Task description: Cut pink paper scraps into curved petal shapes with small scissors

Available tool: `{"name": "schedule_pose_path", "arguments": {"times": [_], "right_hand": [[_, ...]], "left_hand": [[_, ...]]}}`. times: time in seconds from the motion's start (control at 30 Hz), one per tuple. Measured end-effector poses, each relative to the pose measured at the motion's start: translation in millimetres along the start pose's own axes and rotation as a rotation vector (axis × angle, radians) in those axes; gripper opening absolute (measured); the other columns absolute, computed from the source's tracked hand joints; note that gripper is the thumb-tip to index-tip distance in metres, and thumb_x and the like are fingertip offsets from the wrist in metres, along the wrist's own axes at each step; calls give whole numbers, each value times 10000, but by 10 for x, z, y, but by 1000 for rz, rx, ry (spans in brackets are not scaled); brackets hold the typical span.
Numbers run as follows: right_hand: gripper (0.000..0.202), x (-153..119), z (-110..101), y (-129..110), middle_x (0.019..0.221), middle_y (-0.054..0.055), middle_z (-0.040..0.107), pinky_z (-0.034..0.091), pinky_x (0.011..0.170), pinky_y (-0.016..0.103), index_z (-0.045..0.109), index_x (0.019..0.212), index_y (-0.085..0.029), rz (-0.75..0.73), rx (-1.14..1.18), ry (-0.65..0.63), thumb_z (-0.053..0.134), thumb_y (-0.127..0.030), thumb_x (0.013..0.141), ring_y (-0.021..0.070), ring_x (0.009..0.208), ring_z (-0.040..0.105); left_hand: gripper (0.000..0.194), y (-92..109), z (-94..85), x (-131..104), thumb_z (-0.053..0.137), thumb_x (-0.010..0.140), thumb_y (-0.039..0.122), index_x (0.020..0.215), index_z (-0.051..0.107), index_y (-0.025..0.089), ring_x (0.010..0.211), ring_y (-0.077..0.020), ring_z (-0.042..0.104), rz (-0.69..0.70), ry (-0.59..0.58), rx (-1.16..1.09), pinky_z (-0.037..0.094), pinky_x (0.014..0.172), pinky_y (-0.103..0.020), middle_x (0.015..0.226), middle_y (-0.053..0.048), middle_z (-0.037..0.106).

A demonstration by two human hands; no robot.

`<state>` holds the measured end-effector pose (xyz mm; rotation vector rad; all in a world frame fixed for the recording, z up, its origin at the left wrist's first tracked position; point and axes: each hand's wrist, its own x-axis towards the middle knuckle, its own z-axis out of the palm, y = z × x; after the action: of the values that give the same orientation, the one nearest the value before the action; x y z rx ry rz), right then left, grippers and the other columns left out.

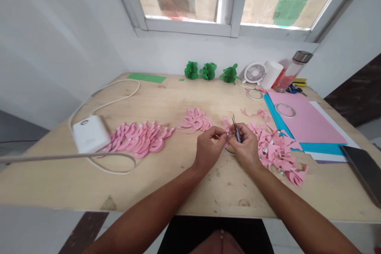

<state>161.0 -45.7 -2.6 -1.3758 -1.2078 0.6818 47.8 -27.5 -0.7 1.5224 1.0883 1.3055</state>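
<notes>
My left hand is closed in a pinch near the middle of the table, on the edge of a small pink paper piece. Fingertip to fingertip with it, my right hand is closed around slim scissors, blades pointing up and away. A small whitish bit shows between the fingertips; its kind is unclear. Under the hands, part of a dark-edged ring is visible. Curved pink paper cut-outs lie just left of my hands. Pink paper scraps are heaped to the right.
More curved cut-outs lie in overlapping rows beside a white power bank with a cable. Green paper ornaments, a small fan and a glass bottle stand along the wall. Coloured sheets and a phone lie right.
</notes>
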Motion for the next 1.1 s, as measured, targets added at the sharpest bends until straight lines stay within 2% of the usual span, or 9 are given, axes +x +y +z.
{"name": "schedule_pose_path", "arguments": {"times": [0.3,0.47,0.63,0.77,0.87,1.1], "right_hand": [[146,-2,-3,8,632,-39,517,376,498,209,558,812,-187,1,-8,4,570,-201,667,102,536,477],[132,9,-3,1,609,-40,503,362,479,204,558,798,-192,5,-1,11,570,-215,669,105,537,473],[128,19,-7,-3,621,-37,512,357,477,205,559,797,-195,4,16,22,577,-220,674,106,543,471],[143,22,-15,26,649,-37,527,356,489,207,560,813,-193,-7,22,48,568,-198,670,101,544,468],[149,21,-20,41,657,-36,531,356,493,208,559,821,-191,-11,26,44,565,-197,672,99,542,467],[146,19,-23,28,670,-33,540,372,516,209,558,831,-191,-15,15,24,565,-193,685,104,565,487]], "left_hand": [[65,40,0,-12,584,687,165,630,615,173,550,-100,535,-18,1,11,424,561,-215,597,16,623],[29,-10,-2,-1,599,685,191,671,595,166,562,-94,530,-44,24,-16,426,557,-207,629,13,611],[131,-87,5,34,633,675,245,747,567,158,589,-100,559,-144,36,-186,439,552,-205,662,3,609],[192,-91,10,58,640,647,231,797,555,148,561,-105,575,-285,29,-343,439,517,-199,622,3,618],[136,-59,6,60,629,642,227,732,580,137,552,-105,573,-350,-18,-376,424,487,-187,601,-8,622],[87,4,1,48,630,631,219,614,626,134,550,-94,552,-351,-73,-383,434,491,-182,574,-2,607]]}}
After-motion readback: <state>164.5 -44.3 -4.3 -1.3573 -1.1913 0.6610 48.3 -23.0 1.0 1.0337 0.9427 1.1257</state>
